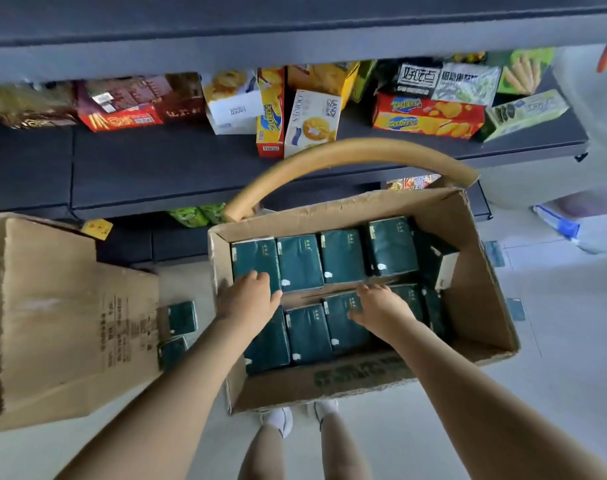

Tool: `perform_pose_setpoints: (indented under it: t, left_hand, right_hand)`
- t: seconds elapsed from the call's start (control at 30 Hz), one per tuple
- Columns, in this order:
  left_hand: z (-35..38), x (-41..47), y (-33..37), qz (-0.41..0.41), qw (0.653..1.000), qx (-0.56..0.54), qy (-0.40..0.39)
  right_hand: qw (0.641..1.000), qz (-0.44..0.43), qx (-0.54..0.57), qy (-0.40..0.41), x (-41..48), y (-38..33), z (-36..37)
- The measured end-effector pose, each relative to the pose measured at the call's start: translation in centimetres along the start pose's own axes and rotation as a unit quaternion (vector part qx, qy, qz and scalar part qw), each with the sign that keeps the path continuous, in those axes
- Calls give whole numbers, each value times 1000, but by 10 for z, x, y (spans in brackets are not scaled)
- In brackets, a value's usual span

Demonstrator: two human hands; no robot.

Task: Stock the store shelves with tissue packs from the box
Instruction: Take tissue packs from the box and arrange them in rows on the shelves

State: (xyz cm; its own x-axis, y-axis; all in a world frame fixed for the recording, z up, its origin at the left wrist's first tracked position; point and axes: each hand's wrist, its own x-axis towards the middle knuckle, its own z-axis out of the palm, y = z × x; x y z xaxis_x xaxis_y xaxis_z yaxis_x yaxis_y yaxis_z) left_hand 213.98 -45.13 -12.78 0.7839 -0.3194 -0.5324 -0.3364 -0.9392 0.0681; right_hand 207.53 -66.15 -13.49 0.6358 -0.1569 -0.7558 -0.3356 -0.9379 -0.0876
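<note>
1. White shoes (277, 419) stand on the tiled floor (554, 393), against the near wall of the open cardboard box (482, 306).
2. Left hand (248, 299): fingers curled on the far-left tissue pack (255, 256); grip cannot be confirmed.
3. Right hand (381, 306): fingers bent into the gap between both rows; grip cannot be confirmed.
4. Dark green tissue packs (302, 261) fill the box in two rows.
5. The shelf (156, 168) beyond carries biscuit boxes (312, 123).

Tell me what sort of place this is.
Most likely a small shop's aisle: dark shelves hold boxed biscuits, and an open cardboard box of green tissue packs sits on the floor before them.
</note>
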Motion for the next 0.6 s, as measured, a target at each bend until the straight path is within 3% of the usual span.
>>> perform_pose_setpoints:
  t: [0.17,0.23,0.27,0.3,0.33,0.4,0.43,0.5,0.6]
  left_hand:
    - [45,8,6,-103,991,-87,6]
    - [62,15,8,-192,963,-189,-22]
    - [67,18,9,-252,931,-260,-41]
    - [74,21,10,-313,885,-343,-43]
    - [79,24,12,-373,810,-452,-33]
    - [82,28,17,-448,595,-667,-11]
    - [81,30,17,-456,515,-726,-1]
    - [79,35,15,-449,426,-786,16]
    - [79,38,13,-441,358,-823,27]
  right_hand:
    - [998,25,38,-33,22,11,31]
    - [994,46,86,-39,28,12,43]
    - [992,54,110,-38,31,11,48]
    - [989,58,129,-36,32,10,53]
    - [987,57,146,-33,34,9,57]
    - [983,48,173,-33,36,7,65]
    - [981,46,182,-38,36,6,67]
    - [976,43,208,-41,37,4,70]
    - [960,61,271,-35,41,1,74]
